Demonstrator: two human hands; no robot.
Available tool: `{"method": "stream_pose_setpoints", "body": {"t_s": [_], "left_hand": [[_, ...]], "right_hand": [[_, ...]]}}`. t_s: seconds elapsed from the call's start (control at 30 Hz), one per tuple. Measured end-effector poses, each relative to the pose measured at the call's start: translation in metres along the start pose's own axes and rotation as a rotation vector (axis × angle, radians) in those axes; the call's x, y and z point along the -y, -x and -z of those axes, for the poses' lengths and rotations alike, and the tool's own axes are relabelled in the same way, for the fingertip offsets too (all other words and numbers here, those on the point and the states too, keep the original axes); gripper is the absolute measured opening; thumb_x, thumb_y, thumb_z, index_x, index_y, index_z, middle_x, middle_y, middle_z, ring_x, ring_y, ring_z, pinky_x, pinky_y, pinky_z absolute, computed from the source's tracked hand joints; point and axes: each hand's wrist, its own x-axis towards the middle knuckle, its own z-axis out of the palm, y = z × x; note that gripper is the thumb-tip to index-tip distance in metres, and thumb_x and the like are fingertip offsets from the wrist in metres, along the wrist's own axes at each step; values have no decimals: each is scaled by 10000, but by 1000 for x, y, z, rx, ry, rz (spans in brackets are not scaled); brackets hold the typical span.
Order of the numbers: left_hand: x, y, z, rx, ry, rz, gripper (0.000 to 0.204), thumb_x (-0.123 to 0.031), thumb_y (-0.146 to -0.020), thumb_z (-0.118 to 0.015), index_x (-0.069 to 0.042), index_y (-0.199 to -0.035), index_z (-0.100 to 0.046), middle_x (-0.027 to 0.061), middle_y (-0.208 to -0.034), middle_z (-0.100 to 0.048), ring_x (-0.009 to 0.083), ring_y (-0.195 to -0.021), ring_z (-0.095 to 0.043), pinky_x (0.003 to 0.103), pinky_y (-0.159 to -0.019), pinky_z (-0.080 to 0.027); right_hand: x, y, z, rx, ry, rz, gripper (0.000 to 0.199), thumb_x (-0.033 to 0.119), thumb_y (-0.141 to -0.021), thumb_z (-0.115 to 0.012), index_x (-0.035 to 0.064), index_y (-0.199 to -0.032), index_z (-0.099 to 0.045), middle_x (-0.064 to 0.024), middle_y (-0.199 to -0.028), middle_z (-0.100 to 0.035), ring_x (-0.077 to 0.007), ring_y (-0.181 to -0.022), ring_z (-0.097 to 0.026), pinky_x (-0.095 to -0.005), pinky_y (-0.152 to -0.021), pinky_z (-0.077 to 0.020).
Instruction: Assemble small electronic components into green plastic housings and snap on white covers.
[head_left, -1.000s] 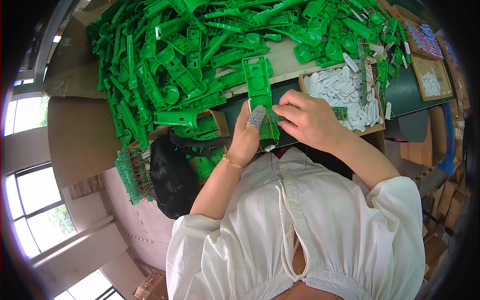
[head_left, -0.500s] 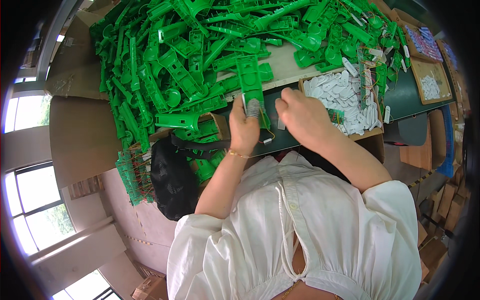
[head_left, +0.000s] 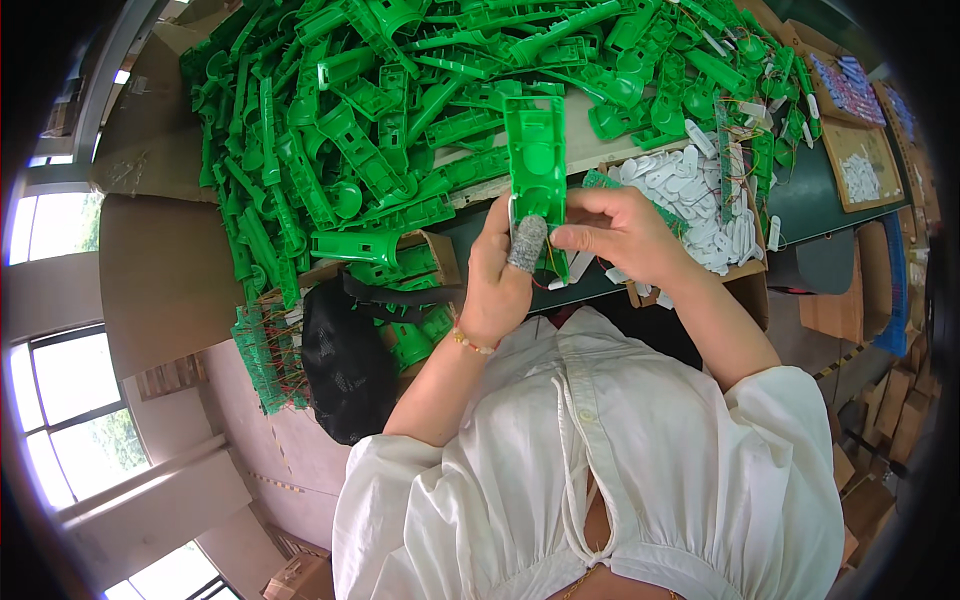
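My left hand [head_left: 498,270] is closed around the lower part of a green plastic housing half [head_left: 538,150], its open, ribbed inside facing up. A grey wrap covers the left thumb, which presses into the housing. From the right, my right hand [head_left: 635,235] grips the housing's lower edge, thumb in front and fingers partly behind. Thin wires and a small white connector [head_left: 557,284] hang at the lower end. Behind the right hand shows a green circuit board [head_left: 597,180]; whether the hand touches it, I cannot tell.
A large heap of green housings [head_left: 350,130] covers the table's left and far side. White plastic pieces [head_left: 690,190] fill a box at right. Wired circuit boards [head_left: 265,350] and a black bag [head_left: 345,360] sit at left. A cardboard tray [head_left: 862,175] stands far right.
The housing and my left hand have shifted right and slightly toward me. My right hand has opened from a loose fist and come onto the housing's edge.
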Motion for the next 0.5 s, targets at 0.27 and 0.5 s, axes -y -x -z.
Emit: {"method": "stream_pose_setpoints", "body": {"t_s": [0.27, 0.5], "left_hand": [[-9, 11, 0, 101, -188, -102, 498, -1, -856, -439, -5, -1331, -289, 106, -1071, -564, 184, -933, -554, 291, -804, -447], [0, 8, -7, 9, -123, -138, 351, -32, -890, -391, 6, -1239, -384, 94, -1070, -545, 157, -962, -533, 277, -827, -436]], "right_hand": [[-2, 19, -17, -157, 111, 136, 275, 164, -833, -642, -21, -1034, -611, -62, -785, -650, -66, -670, -572, -221, -572, -457], [-9, 21, -26, -184, 63, 230, 358, 132, -869, -590, -26, -1181, -513, -59, -879, -628, -72, -735, -555, -221, -634, -466]]}}
